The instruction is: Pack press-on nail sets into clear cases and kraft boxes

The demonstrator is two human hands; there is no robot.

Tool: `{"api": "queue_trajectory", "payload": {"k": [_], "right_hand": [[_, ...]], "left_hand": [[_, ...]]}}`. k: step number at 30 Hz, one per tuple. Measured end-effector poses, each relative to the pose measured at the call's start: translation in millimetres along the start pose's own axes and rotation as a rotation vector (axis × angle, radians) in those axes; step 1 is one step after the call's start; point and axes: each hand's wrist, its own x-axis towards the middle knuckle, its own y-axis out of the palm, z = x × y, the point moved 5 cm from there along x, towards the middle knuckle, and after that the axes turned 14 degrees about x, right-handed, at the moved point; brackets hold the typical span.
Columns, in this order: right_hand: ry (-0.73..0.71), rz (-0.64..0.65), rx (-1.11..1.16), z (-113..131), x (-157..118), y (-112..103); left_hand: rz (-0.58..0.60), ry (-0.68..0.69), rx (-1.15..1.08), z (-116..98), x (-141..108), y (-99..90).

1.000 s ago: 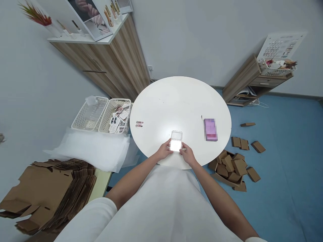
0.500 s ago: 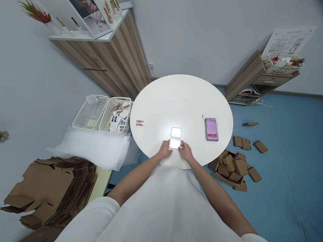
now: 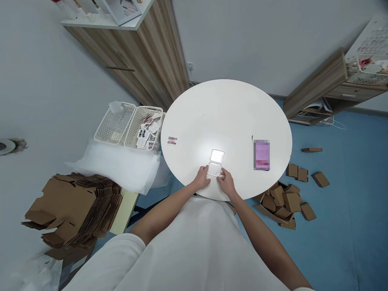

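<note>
A small clear plastic case (image 3: 215, 169) lies unfolded near the front edge of the white table, its lid hinged away from me. My left hand (image 3: 202, 178) grips the case's left side between thumb and fingers. On the opposite side, my right hand (image 3: 226, 182) pinches the lower right edge with fingers curled. Nothing distinct shows inside the case, though glare covers the lid. Toward the table's left edge is a small card of dark red, nail-like pieces (image 3: 171, 140). To the right lies a purple rectangular item (image 3: 262, 155), blurred by pixelation.
Two white baskets stand left of the oval table (image 3: 227, 109); the nearer one (image 3: 129, 135) holds printed cards. White sheets (image 3: 121, 163) and stacked flat cardboard (image 3: 66, 206) lie below them. Small brown boxes (image 3: 277, 198) are heaped on the floor at right. Wooden cabinets (image 3: 157, 48) stand behind.
My view has shifted, so the surroundings sit differently in the picture. The case is turned slightly clockwise, and its lower half no longer shines with glare. Both hands keep their hold.
</note>
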Motion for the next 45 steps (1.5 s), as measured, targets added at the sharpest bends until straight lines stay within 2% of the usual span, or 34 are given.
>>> {"api": "queue_trajectory", "payload": {"k": [5, 11, 14, 16, 18, 22, 23, 26, 28, 31, 35, 41, 45], "right_hand": [[-0.015, -0.033, 0.027, -1.8, 0.0, -0.5], [0.012, -0.106, 0.03, -4.0, -1.5, -0.1], [-0.007, -0.248, -0.055, 3.4, -6.8, -1.8], [-0.076, -0.369, -0.129, 16.4, -10.2, 1.4], [-0.151, -0.375, -0.175, 33.3, -7.9, 16.5], [-0.207, -0.051, -0.255, 68.0, 18.3, 79.2], [-0.208, -0.007, -0.276, 76.1, 27.2, 94.7], [-0.199, 0.063, -0.326, 97.0, 56.3, 135.9], [-0.185, 0.09, -0.354, 107.4, 74.6, 158.0], [-0.172, 0.129, -0.418, 118.4, 97.7, 183.4], [-0.172, 0.147, -0.468, 128.1, 120.4, 204.6], [-0.125, 0.097, -0.522, 132.3, 138.1, 221.5], [-0.128, 0.065, -0.558, 131.9, 140.9, 227.2]], "left_hand": [[-0.001, 0.018, -0.032, 6.4, -5.6, -5.1], [0.029, 0.055, -0.042, 29.2, -13.6, -20.2], [0.034, 0.077, -0.037, 46.1, -17.3, -39.2], [-0.017, 0.09, -0.013, 61.0, -18.7, -61.2], [-0.099, 0.085, 0.029, 80.0, -18.0, -90.0], [-0.239, -0.003, 0.144, 124.2, -6.2, -154.3], [-0.254, -0.032, 0.186, 134.0, -0.9, -168.9], [-0.209, -0.084, 0.312, 154.2, 19.0, -201.6], [-0.143, -0.099, 0.376, 160.2, 33.0, -213.8], [-0.075, -0.116, 0.416, 162.6, 51.1, -222.2], [-0.027, -0.105, 0.424, 163.4, 69.2, -222.1], [0.021, -0.026, 0.428, 168.3, 80.6, -215.8], [0.003, 0.036, 0.426, 169.2, 80.1, -213.7]]}}
